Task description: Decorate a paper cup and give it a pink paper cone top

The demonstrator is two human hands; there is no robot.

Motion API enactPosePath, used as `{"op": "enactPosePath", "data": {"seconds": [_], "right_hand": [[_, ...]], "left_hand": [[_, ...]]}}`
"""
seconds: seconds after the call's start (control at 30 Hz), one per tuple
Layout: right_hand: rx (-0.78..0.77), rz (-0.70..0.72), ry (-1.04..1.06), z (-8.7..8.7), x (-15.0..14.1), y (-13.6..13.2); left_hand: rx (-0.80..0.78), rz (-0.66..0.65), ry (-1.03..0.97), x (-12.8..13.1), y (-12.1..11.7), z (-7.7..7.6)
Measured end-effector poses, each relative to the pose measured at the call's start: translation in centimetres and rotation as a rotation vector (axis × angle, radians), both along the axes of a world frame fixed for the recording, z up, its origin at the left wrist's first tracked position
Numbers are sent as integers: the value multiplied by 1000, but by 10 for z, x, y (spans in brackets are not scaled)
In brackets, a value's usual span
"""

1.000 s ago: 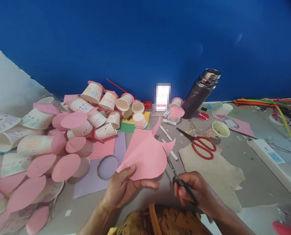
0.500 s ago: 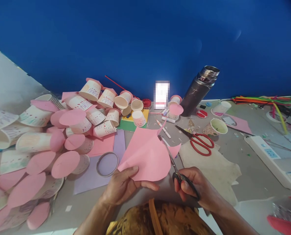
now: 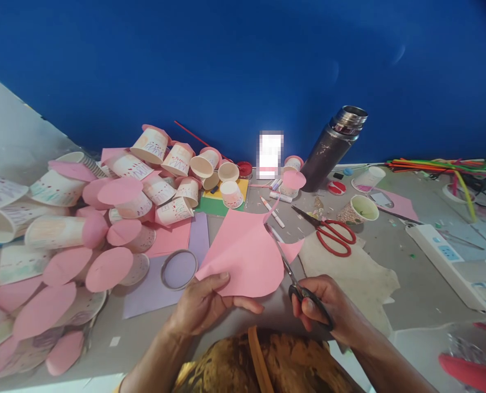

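Left fingers (image 3: pixel 216 282) pinch the partly rounded pink sheet (image 3: pixel 243 251); right fingers (image 3: pixel 317 284) grip scissors (image 3: pixel 294 280) at its edge, a strip (image 3: pixel 293 250) not cut free.

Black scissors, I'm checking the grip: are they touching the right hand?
Touching. The head view shows the black scissors held in the right hand, fingers wrapped around the handle.

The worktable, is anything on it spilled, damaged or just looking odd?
The dark flask stands uncapped, so it could spill if knocked. Right of centre, the beige sheet has ragged edges, as if torn. Several paper cups at left lie on their sides. No spilled liquid shows.
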State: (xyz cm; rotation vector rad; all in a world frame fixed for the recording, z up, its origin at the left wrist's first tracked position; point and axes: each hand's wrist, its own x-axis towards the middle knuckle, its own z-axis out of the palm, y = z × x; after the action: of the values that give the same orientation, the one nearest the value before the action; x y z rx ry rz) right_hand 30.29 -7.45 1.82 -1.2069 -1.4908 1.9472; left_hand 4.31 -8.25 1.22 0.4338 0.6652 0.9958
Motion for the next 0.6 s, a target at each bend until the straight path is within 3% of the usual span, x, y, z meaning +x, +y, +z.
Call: {"op": "enactPosePath", "data": {"seconds": [0.4,0.6], "right_hand": [[15,25,44,1,1,1],[13,23,40,0,0,1]], "left_hand": [[8,-54,-31,0,0,-4],[10,-51,32,2,-1,1]]}}
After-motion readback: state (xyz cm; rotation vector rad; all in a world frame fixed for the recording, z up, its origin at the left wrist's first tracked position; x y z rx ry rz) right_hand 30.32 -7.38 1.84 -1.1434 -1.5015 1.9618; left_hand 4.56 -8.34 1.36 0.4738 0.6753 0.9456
